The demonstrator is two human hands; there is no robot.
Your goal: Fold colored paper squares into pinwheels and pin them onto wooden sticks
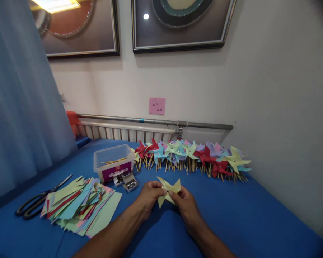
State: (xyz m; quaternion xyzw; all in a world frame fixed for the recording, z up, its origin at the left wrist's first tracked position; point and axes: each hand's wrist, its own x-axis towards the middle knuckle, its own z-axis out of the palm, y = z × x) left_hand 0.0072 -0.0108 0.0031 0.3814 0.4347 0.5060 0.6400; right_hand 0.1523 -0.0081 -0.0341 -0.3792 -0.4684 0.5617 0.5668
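Both hands meet over the blue table (258,215), just in front of the person. The left hand (148,197) and the right hand (185,206) each pinch the yellow pinwheel (169,190) with fingers nearly closed on it. The pinwheel sits between the two hands, held up a little off the table, with its points sticking out above and below the fingers.

The paper is thin. If the fingers squeeze too hard, the folded points can get squashed or creased. If one hand lets go, the folds can spring open and the shape falls apart. A hard tug from both sides can rip the paper in the middle.

Just past the left hand lie small open boxes of pins (129,182). I cannot tell if a pin is in the fingers. A sharp pin can poke a fingertip if it is pushed the wrong way.

Behind the pins is a clear tub (113,163) with sticks in it. Far to the left of the left hand are a pile of paper (80,208) and scissors (40,200). An elbow swing can knock the pile over the edge.

Beyond both hands, near the wall, stands a row of finished pinwheels (193,156). A reach that goes too far can bump them and bend them.
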